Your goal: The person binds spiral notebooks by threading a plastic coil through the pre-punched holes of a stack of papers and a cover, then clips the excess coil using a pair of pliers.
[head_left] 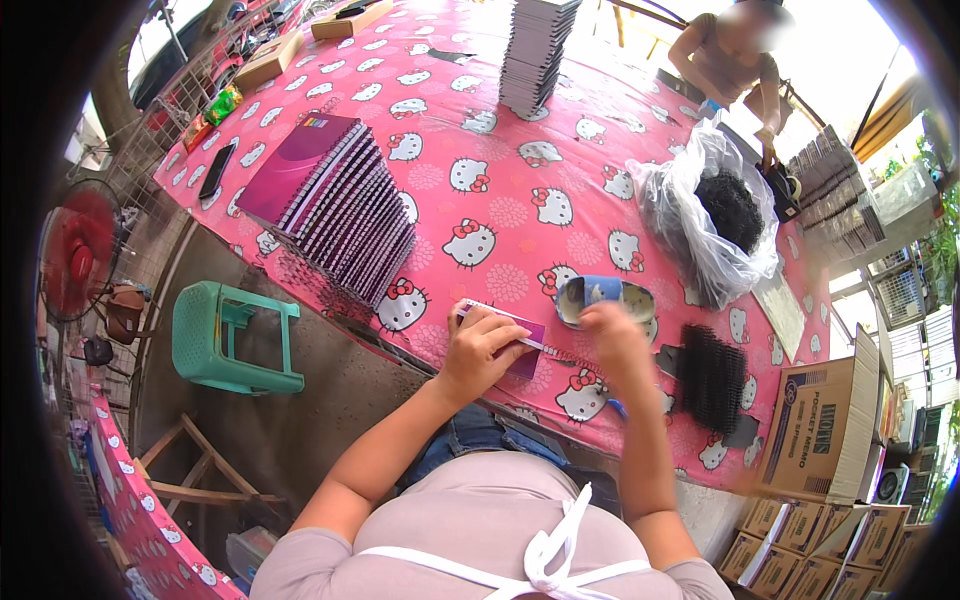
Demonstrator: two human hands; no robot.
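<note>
My left hand (478,352) grips a small purple notebook (525,364) near the front edge of the table, its fingers closed over the top. A thin spiral coil (572,361) reaches from the notebook's edge toward my right hand. Smeared by motion, my right hand (617,340) is raised to the right of the notebook, in front of a blue oval tin (640,296) with pale contents. Its fingers are too blurred to read. A bundle of black spiral coils (710,378) lies to its right, and a blue-handled tool (617,408) shows partly below.
A tall stack of purple spiral notebooks (350,215) stands left, another stack (537,55) at the back. A clear plastic bag (665,205) holds black coils. Across the table a person (725,65) works. Cardboard boxes (815,430) stand right; a green stool (205,335) stands left.
</note>
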